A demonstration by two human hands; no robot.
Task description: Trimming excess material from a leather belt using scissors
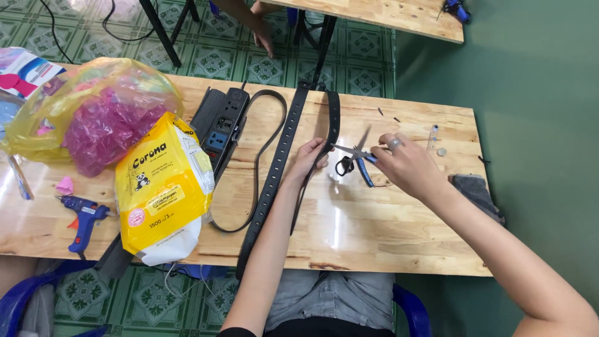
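A long black strap [279,159] with a row of holes lies across the wooden table [374,231], looped at the far edge. My left hand [308,157] pinches the narrower side of the strap near the table's middle. My right hand [405,163], with a ring on one finger, holds scissors [353,160] with blue and black handles. The blades are apart, and their tips point at the strap next to my left fingers.
A yellow and white paper pack [163,187], a black power strip [219,125], a blue glue gun [84,215] and a yellow bag of pink bits [93,115] sit left. Small metal parts [437,140] and a grey cloth [477,193] lie right. Another person's hand [265,40] hangs beyond the table.
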